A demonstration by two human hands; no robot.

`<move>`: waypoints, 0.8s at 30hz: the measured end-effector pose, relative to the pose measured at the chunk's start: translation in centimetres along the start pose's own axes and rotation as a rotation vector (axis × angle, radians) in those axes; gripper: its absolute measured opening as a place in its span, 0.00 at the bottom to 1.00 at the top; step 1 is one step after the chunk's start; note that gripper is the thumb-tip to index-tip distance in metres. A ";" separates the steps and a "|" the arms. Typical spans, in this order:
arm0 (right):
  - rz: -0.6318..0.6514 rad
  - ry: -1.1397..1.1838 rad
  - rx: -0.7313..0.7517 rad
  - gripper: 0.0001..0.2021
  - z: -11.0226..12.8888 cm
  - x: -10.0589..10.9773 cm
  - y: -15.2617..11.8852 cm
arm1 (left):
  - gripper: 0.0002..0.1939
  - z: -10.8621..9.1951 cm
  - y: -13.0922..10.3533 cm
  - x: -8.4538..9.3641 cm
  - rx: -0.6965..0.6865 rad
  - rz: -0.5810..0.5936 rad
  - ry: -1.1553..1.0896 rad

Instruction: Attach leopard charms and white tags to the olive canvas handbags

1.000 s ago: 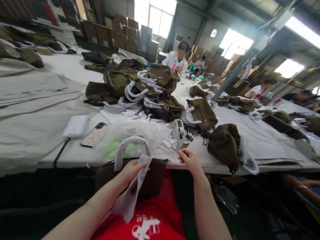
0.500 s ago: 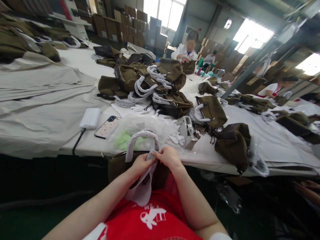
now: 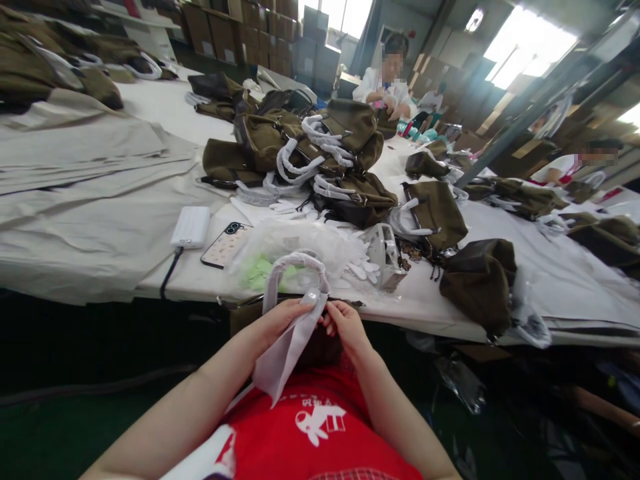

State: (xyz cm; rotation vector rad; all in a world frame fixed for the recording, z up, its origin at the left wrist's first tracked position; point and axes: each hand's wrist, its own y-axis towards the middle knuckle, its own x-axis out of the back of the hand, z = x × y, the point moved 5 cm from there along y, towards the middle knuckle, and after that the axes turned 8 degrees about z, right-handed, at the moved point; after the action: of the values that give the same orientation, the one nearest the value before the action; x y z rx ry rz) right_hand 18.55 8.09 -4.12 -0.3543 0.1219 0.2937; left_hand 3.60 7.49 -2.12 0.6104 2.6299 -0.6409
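An olive-brown handbag (image 3: pixel 242 321) rests at the table's front edge against my body, mostly hidden behind my forearms. Its arched handle (image 3: pixel 299 259) stands up, wrapped in white material. My left hand (image 3: pixel 289 316) pinches a loose white wrapping strip (image 3: pixel 283 363) against the right end of the handle, and the strip's wide tail hangs down over my red apron. Just right of it, my right hand (image 3: pixel 346 323) is closed, thumb and fingertips together beside the handle's base. Whatever those fingertips grip is too small to make out.
Beyond the bag lie clear plastic bags (image 3: pixel 305 250), a phone (image 3: pixel 227 245), a white power bank (image 3: pixel 191 227) and a tape dispenser (image 3: pixel 385 257). Several olive handbags (image 3: pixel 350 133) are heaped behind. Another bag (image 3: pixel 477 283) sits right, near the edge. A co-worker (image 3: pixel 385 90) works across the table.
My right hand has come slightly away from the strip, to the right and down. The strip's tail is spread flatter under my left hand. The view has shifted a little.
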 end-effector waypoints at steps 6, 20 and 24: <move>0.178 -0.033 -0.129 0.29 -1.8 -2.4 -1.7 | 0.29 -0.9 -3.4 1.0 0.050 -0.038 0.411; 0.146 -0.062 -0.159 0.27 -3.3 -6.8 -0.5 | 0.28 0.4 -7.0 0.5 0.060 -0.318 1.212; 0.009 -0.106 -0.142 0.22 -2.8 -6.7 -0.4 | 0.25 -0.1 -7.2 -0.2 -0.038 -0.363 1.441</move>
State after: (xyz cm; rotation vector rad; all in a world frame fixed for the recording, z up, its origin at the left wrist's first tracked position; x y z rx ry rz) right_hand 12.08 4.98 -5.50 -0.4783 -0.0018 0.3307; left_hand 0.23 1.71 0.55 0.7398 4.1445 -0.1928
